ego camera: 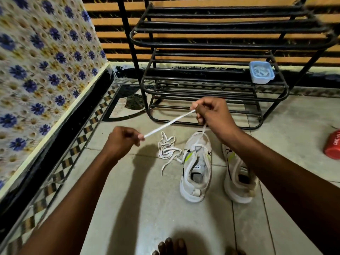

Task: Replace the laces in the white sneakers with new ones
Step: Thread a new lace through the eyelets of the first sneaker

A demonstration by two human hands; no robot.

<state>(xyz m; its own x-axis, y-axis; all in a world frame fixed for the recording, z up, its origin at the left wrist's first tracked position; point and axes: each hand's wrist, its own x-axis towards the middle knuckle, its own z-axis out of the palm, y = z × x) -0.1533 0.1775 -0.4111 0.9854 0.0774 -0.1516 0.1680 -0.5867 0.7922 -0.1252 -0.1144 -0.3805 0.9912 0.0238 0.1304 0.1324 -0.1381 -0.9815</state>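
Note:
Two white sneakers stand side by side on the tiled floor, toes pointing away from me. A white lace (pixel 170 123) stretches taut between my hands. My left hand (pixel 122 142) pinches its tip. My right hand (pixel 211 114) grips it higher up, and from there the lace drops into the front eyelets of the left sneaker (pixel 196 168). The right sneaker (pixel 237 178) sits partly under my right forearm and shows no lace. A loose tangle of white laces (pixel 168 150) lies on the floor just left of the left sneaker.
A black metal shoe rack (pixel 211 85) stands right behind the sneakers, with a pale blue plastic box (pixel 262 72) on its lower shelf. A red container (pixel 333 146) lies at the right edge. A floral-tiled wall (pixel 36 70) runs along the left. My toes (pixel 171 247) show at the bottom.

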